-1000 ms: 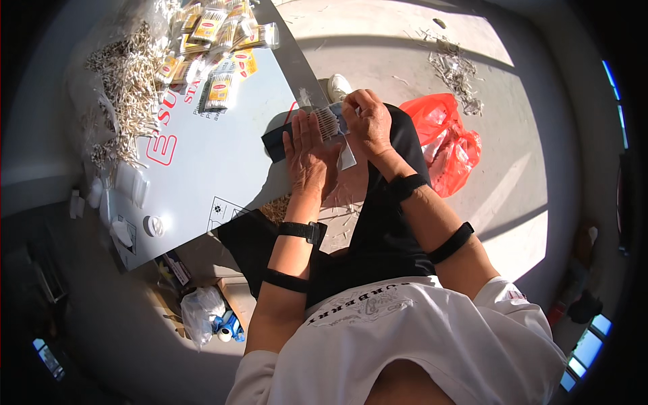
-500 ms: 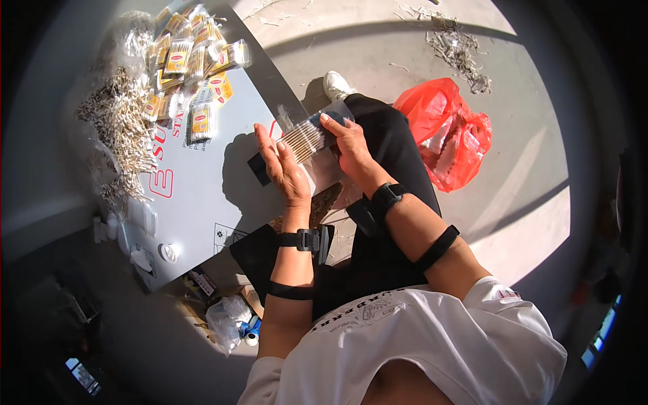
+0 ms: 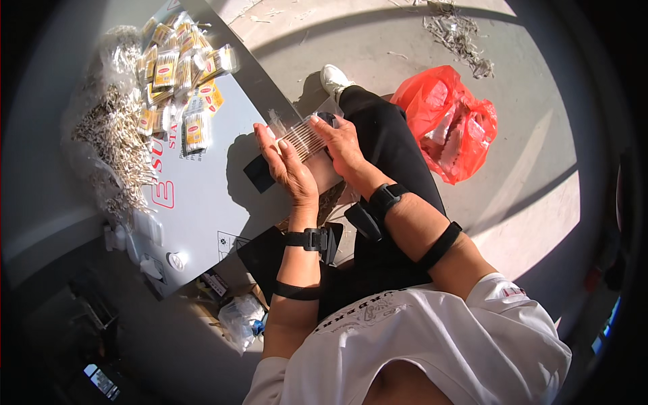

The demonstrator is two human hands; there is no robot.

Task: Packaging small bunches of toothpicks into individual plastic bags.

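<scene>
A row of cotton swabs (image 3: 304, 140) lies side by side between my hands, above the corner of the grey table. My left hand (image 3: 295, 172) supports the near left end of the swabs, its thumb against them and its fingers stretched along their side. A clear plastic bag (image 3: 329, 106) is pinched in my right hand (image 3: 345, 147), whose thumb presses at the right end of the swabs. The bag's film seems to lie over part of the swabs; how far they sit inside it I cannot tell. My right fingers are mostly hidden underneath.
On the grey table (image 3: 209, 182) lie a pile of packed swab packets (image 3: 165, 71) and a big clear bag of loose swabs (image 3: 115, 128). A round white lid (image 3: 177, 261) is near its edge. A red plastic bag (image 3: 445, 121) stands on the floor, with scattered scraps (image 3: 459, 44) beyond.
My right hand has moved slightly left toward my left hand, and the bag's film has come closer over the swabs. The view has shifted slightly.
</scene>
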